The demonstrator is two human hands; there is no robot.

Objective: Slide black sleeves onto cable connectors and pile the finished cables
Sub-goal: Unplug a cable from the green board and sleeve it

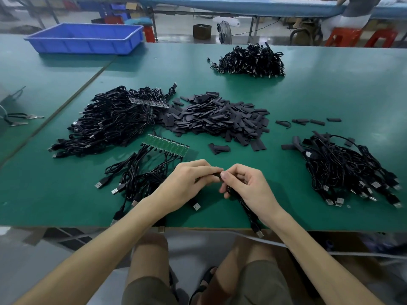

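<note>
Green bench point(308, 95), left hand point(187, 181) and right hand point(244, 183) pinching black sleeve point(214, 174) — axis left-right, cable point(248, 211) trailing nearward

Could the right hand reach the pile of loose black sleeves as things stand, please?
Probably yes: nothing stands between the right hand and the sleeve pile, though it grips a cable and must free its fingers first.

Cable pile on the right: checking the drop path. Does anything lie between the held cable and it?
Nothing visible does. Bare green table separates the right hand, gripping the cable, from the pile; loose sleeves lie farther back, off that line.
</note>
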